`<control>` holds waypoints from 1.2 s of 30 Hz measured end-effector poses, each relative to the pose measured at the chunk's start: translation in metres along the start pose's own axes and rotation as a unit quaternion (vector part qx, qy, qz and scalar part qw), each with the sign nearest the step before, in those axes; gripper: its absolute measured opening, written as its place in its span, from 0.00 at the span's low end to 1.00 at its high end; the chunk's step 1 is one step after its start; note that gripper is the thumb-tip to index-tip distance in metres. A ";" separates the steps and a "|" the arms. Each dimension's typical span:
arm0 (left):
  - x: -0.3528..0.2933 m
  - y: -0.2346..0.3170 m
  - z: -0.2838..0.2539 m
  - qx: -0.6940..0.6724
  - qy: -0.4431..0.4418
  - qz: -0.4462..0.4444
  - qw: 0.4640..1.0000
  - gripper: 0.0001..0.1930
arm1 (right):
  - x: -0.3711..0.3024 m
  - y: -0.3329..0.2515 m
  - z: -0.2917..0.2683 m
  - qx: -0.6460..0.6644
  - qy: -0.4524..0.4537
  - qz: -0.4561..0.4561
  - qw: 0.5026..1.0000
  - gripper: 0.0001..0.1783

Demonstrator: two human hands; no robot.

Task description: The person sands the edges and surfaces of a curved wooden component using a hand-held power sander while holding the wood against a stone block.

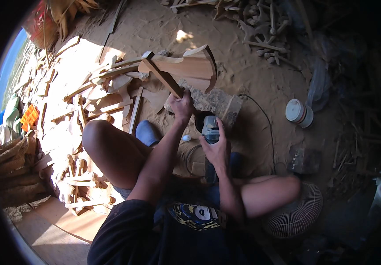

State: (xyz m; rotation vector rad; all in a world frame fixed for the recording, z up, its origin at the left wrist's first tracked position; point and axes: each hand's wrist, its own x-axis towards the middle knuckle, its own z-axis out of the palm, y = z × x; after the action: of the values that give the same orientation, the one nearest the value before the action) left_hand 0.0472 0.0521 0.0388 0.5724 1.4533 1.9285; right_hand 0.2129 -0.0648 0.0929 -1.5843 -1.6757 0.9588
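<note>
Here, the left hand (182, 106) grips a curved-edged wooden piece (179, 67), the right hand (217, 151) a power tool (210, 128); sandy ground (253, 84) stretches right.

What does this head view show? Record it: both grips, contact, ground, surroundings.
Left grip: holds pale wooden piece with curved panel and straight bar
Right grip: holds grey-and-black handheld power tool
Tool-wood contact: cannot tell
Ground: brown sandy earth
Beyond the grips: rough grey stone block
Right side: white cylindrical tub; round wire fan guard
Left side: scattered pale wooden offcuts
</note>
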 end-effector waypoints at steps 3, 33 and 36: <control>-0.001 0.005 0.003 -0.009 0.003 0.000 1.000 0.16 | -0.003 -0.003 0.000 0.020 -0.012 0.027 0.999 0.49; 0.051 -0.013 -0.038 0.079 -0.028 -0.197 0.977 0.11 | 0.004 0.007 -0.072 0.158 0.184 0.039 0.969 0.50; 0.042 -0.017 -0.055 0.193 -0.035 -0.174 0.965 0.10 | 0.000 -0.004 -0.086 0.197 0.210 0.042 0.957 0.52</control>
State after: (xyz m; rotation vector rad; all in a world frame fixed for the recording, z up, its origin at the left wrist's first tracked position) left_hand -0.0152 0.0485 0.0050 0.5081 1.7641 1.3504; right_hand 0.2834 -0.0574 0.1422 -1.4664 -1.0593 0.8586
